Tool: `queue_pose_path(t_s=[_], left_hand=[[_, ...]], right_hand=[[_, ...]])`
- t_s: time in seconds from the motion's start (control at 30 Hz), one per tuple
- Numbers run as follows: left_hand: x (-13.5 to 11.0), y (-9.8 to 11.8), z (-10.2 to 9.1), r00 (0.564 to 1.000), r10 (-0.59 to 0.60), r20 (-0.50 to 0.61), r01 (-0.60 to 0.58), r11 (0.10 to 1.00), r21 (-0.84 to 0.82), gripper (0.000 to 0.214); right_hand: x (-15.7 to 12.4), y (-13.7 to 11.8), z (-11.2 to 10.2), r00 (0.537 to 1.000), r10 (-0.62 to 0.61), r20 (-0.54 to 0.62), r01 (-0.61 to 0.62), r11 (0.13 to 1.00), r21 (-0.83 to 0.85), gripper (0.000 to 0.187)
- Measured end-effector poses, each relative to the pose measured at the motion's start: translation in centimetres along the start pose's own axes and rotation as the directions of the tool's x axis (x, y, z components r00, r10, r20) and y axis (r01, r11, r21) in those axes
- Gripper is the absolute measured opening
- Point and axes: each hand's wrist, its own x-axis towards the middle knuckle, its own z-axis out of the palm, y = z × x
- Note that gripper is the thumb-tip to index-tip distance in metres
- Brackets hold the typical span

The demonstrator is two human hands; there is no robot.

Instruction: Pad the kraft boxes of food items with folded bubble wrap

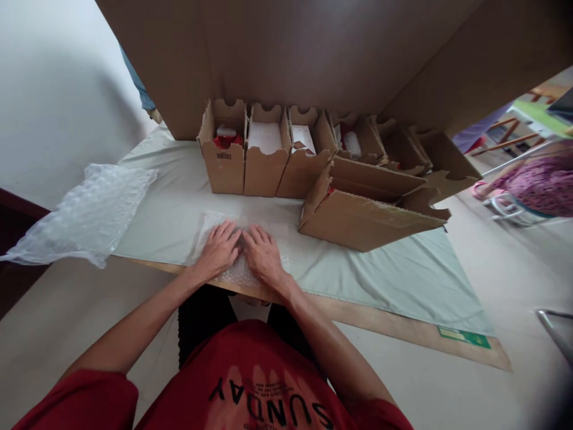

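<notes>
A small sheet of clear bubble wrap [239,275] lies flat near the front edge of the table. Both hands rest on top of it, side by side, with the fingertips pointing away from me. My left hand [220,246] presses down on its left half, fingers laid out. On the right half, my right hand [263,251] is spread in the same way. The two thumbs almost meet in the middle. A darker patch shows between the hands; I cannot tell whether it is an object or a shadow.
Several open cardboard bins [259,173] stand in a row at the back, holding red and white items. Another cardboard bin [371,221] sits in front, to the right. A larger bubble wrap piece [89,209] hangs over the left edge. Pale green cloth [349,269] covers the table.
</notes>
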Motion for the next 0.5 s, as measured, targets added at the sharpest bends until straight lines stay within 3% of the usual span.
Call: queue_pose_path(t_s=[0.07,0.13,0.33,0.4,0.5], left_hand=[[0.1,0.1,0.5,0.997,-0.036,0.065,0.034,0.999,0.039,0.051],[-0.1,-0.2,0.7,0.993,-0.063,0.096,0.056,0.996,0.068,0.054],[-0.7,-0.4,0.4,0.985,-0.105,0.140,0.095,0.993,0.073,0.056],[-0.4,-0.1,-0.2,0.981,-0.116,0.155,0.107,0.992,0.061,0.057],[0.4,0.2,-1.2,0.985,-0.115,0.126,0.109,0.992,0.056,0.059]], right_hand=[[0.4,0.2,0.9,1.000,-0.011,0.019,0.011,1.000,0.000,0.045],[-0.5,1.3,1.2,0.999,0.053,-0.001,-0.053,0.998,-0.022,0.050],[-6.7,6.1,-0.5,0.963,0.261,-0.071,-0.267,0.961,-0.078,0.054],[-7.1,6.2,-1.3,0.957,0.277,-0.080,-0.283,0.956,-0.071,0.052],[-4.9,4.4,-1.7,0.965,0.243,-0.100,-0.249,0.968,-0.044,0.050]])
